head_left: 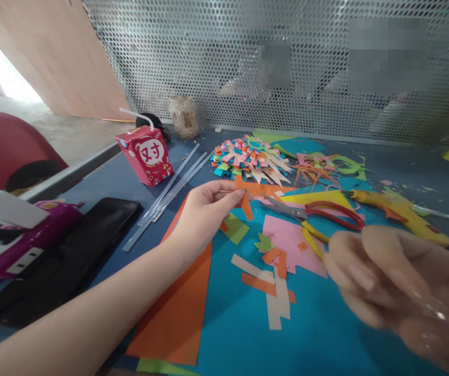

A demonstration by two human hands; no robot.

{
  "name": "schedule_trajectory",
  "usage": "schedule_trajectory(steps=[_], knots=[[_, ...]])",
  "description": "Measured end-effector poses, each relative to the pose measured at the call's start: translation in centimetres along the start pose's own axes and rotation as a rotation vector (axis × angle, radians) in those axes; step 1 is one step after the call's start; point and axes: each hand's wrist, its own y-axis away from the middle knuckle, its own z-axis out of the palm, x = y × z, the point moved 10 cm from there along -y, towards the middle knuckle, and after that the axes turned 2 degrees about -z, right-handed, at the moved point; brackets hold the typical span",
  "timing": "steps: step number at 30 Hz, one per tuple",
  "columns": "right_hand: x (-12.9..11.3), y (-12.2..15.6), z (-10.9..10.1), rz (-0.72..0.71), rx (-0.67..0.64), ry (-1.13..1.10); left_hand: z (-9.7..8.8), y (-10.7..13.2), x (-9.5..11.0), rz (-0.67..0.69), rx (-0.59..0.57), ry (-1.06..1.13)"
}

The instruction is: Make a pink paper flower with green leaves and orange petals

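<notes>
My left hand (pixel 212 211) reaches over the blue paper (pixel 232 324), thumb and forefinger pinched on a piece of orange paper (pixel 249 210). Nearer the camera on the right, my right hand (pixel 392 292) is curled and slightly blurred. Something shiny glints at its fingertips, too small to make out. Just beyond it lie scissors (pixel 297 213) with one red and one yellow handle, blades toward my left hand. Pink paper (pixel 287 240) and several cut strips, such as a cream strip (pixel 273 312), are scattered on the blue sheet.
A layered paper flower decoration (pixel 250 156) sits at the back. To its left are clear glue sticks (pixel 169 196), a red drink carton (pixel 146 156) and a jar (pixel 184 117). A yellow glue gun (pixel 404 214) lies right, a black phone (pixel 63 256) left. Perforated metal (pixel 208 57) borders the table's back.
</notes>
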Motion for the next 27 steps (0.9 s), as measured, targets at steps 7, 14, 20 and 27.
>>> schedule_trajectory(steps=[7,14,20,27], knots=[[-2.5,-1.2,-0.1,-0.325,0.143,1.273,-0.2,0.0,0.2,0.015,0.016,-0.013],[0.2,-2.1,0.8,-0.313,-0.076,1.688,-0.3,0.2,0.6,0.040,0.022,-0.036],[0.2,-2.0,2.1,-0.400,-0.119,1.699,0.1,0.3,0.6,0.029,-0.016,-0.021],[-0.8,-1.2,3.8,-0.617,-0.092,1.747,-0.1,0.5,0.7,0.023,0.002,-0.009]])
